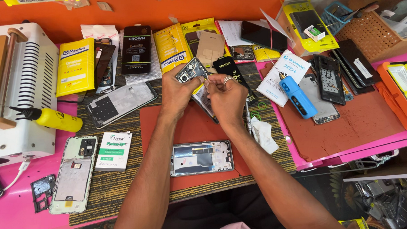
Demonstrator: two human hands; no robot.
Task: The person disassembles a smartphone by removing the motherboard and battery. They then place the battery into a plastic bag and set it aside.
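Note:
My left hand (177,93) grips an opened phone body (193,73) by its side and holds it tilted above a red mat (198,128). My right hand (226,95), a ring on one finger, pinches a small part at the phone's upper edge; the part itself is too small to make out. Below my wrists a phone frame with a silver inner plate (202,157) lies flat on the mat. A thin screwdriver (248,116) and a crumpled white wipe (263,134) rest just right of my right wrist.
A yellow squeeze bottle (54,119), a white machine (19,90), a pale-green phone back (73,175) and a white battery box (114,151) lie at the left. Yellow and black packages line the back. A blue electric screwdriver (298,97) and several opened phones sit on the right mat; an orange tray (400,92) is far right.

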